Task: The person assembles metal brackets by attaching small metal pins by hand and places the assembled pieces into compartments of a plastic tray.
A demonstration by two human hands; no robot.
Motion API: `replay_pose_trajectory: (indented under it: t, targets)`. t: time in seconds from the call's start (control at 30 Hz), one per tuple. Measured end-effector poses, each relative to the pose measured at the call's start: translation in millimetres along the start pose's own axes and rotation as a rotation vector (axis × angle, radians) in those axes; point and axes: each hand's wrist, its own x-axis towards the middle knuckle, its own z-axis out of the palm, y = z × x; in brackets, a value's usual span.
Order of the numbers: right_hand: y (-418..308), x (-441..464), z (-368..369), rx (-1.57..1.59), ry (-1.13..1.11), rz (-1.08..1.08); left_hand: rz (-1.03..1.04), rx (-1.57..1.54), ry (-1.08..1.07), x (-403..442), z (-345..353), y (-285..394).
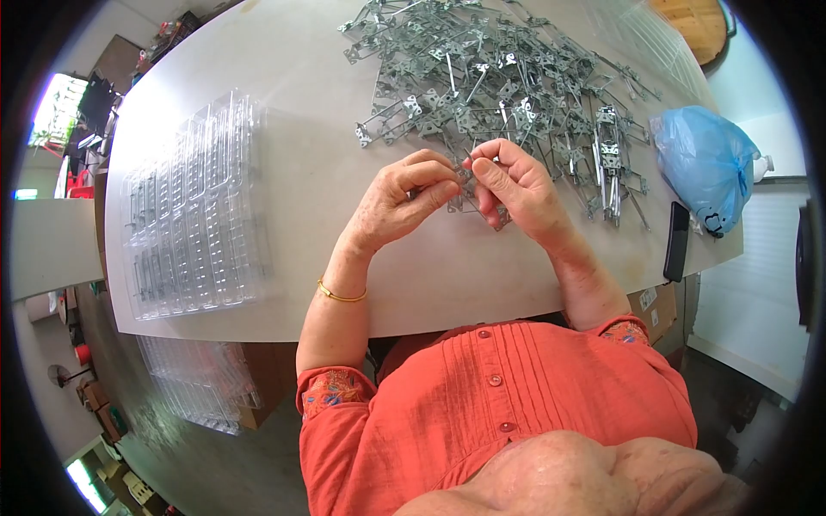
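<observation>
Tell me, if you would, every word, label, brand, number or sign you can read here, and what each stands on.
No text can be read in this view.
White labels on the cardboard box: too small to read.
Black marking on the blue plastic bag: too small and blurred to make out.
Metal parts: no lettering discernible.

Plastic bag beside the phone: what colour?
The plastic bag is light blue; the head view, the only one, shows it best.
</observation>
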Motion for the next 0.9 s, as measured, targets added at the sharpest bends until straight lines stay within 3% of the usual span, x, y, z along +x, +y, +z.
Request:
replay_pose_trajectory:
  t: [0.13,0.23,0.33,0.43,0.53,0.57,0.7,0.9]
  targets:
    - [0,-3,-1,-0.075,0.021,-0.023,0.011,0.012,-0.034,0,5,2]
    - [2,-4,-1,-0.343,0.12,-0.206,0.017,-0.026,-0.096,-1,5,3]
    - [2,-4,0,-0.35,0.252,-0.315,0.037,0.032,-0.205,0,5,11]
    - [-3,-5,-9,-0.239,0.278,-0.292,0.023,-0.299,-0.077,-1,9,9]
    - [-12,-9,-7,-0.13,0.239,-0.206,-0.217,-0.516,0.045,-5,-4,8]
    - [-11,-9,-7,-0.128,0.206,-0.209,-0.193,-0.604,0.092,-5,-4,1]
    - [-4,-7,5,-0.159,0.131,-0.194,-0.188,-0.733,0.171,-4,-5,-1]
    - [0,-9,4,-0.188,0.089,-0.153,-0.213,-0.681,0.148,-3,-3,-1]
